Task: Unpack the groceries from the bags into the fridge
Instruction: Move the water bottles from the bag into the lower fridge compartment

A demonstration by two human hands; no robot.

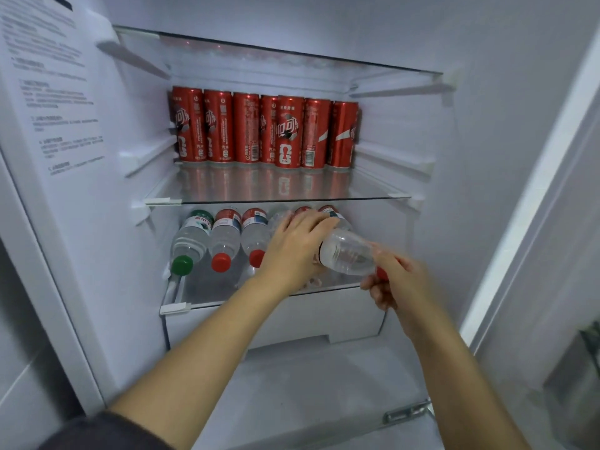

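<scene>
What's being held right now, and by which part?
The right hand pinches a water bottle at its red-cap end; the left hand lies over its far end, grip unclear.
</scene>
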